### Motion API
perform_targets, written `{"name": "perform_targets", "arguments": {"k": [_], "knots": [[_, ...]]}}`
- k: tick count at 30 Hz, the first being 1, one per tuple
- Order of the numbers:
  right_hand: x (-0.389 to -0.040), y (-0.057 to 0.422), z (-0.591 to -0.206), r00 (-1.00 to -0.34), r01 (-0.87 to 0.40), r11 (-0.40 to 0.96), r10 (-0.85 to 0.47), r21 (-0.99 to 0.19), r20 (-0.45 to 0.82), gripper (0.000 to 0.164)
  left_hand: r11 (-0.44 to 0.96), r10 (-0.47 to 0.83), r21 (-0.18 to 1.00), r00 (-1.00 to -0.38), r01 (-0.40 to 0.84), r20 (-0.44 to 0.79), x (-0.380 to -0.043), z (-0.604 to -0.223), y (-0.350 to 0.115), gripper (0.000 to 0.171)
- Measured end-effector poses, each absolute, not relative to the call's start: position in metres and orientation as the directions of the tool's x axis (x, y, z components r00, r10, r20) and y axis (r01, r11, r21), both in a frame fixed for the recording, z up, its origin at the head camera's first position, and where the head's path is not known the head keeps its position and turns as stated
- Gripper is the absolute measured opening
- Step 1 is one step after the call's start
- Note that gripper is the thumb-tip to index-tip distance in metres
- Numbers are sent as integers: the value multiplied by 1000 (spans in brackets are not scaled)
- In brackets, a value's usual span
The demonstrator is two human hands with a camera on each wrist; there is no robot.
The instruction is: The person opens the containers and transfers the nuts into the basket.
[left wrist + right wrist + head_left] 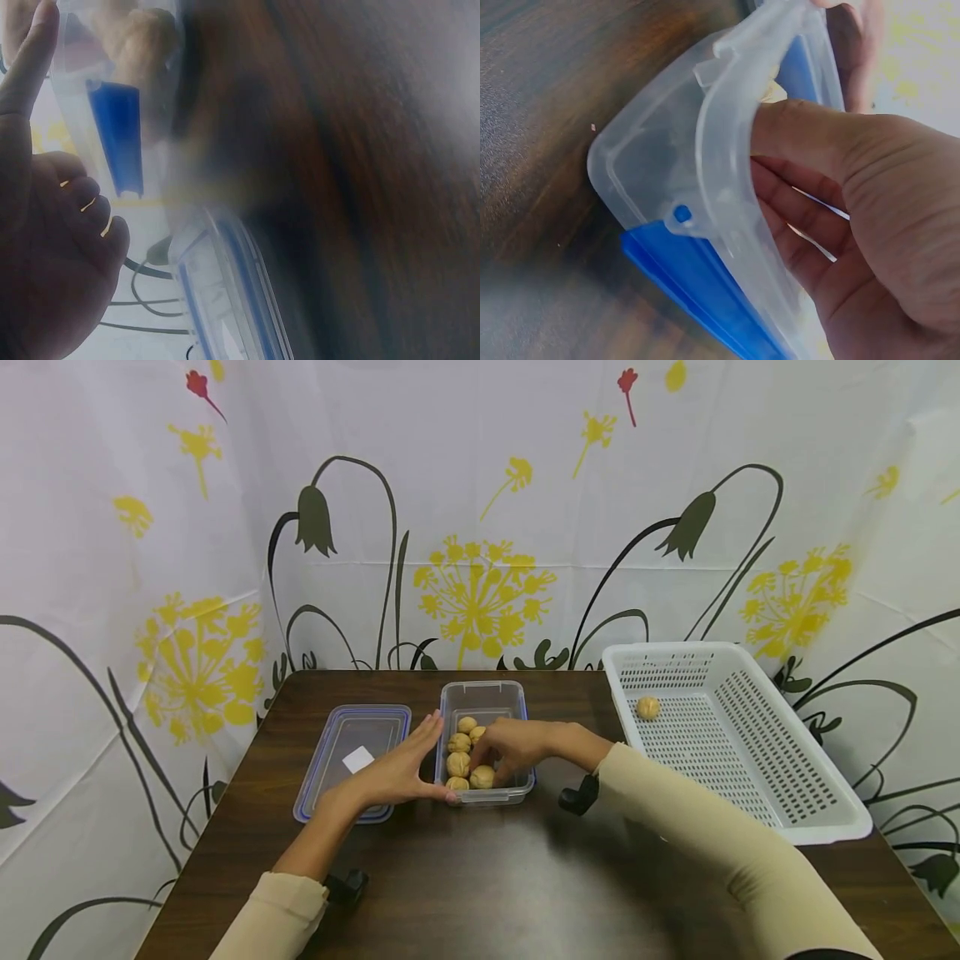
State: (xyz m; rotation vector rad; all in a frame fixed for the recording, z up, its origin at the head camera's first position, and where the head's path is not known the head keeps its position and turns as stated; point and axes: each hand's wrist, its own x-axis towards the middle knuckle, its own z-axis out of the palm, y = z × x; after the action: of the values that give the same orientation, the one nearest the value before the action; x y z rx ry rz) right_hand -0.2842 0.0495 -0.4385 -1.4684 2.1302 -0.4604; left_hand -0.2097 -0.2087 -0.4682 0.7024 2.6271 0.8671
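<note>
A clear plastic food container [483, 694] with blue side clips stands on the table, several walnuts [459, 765] lying inside. My right hand [517, 745] reaches over its right wall, fingers bent down into it, and grips a walnut [482, 777] near the front. In the right wrist view the fingertips are hidden behind the container's wall [727, 150]. My left hand [401, 767] rests along the container's left side, fingers extended and thumb at the front left corner. From the left wrist, a blue clip [118, 139] shows beside that hand.
Left of the container lies its clear lid [365, 724] with a blue seal and a white label. A large white slotted basket [750, 760] stands on the right, one walnut [647, 707] in it. A patterned curtain [480, 485] hangs behind the dark wooden table [480, 877].
</note>
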Motion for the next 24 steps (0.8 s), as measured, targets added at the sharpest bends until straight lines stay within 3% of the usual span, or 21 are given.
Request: {"name": "perform_targets", "arguments": {"k": [18,24], "knots": [[-296,90,-410,-311,-736,268,-950,-622,-42,38,700,530,610,-843,372,-93,-208,-467,-209,130],[-300,110,-400,-355,-702,274,-935,-658,-10,38,702,528,609,-843,369,-99,-208,-467,-209,131]]}}
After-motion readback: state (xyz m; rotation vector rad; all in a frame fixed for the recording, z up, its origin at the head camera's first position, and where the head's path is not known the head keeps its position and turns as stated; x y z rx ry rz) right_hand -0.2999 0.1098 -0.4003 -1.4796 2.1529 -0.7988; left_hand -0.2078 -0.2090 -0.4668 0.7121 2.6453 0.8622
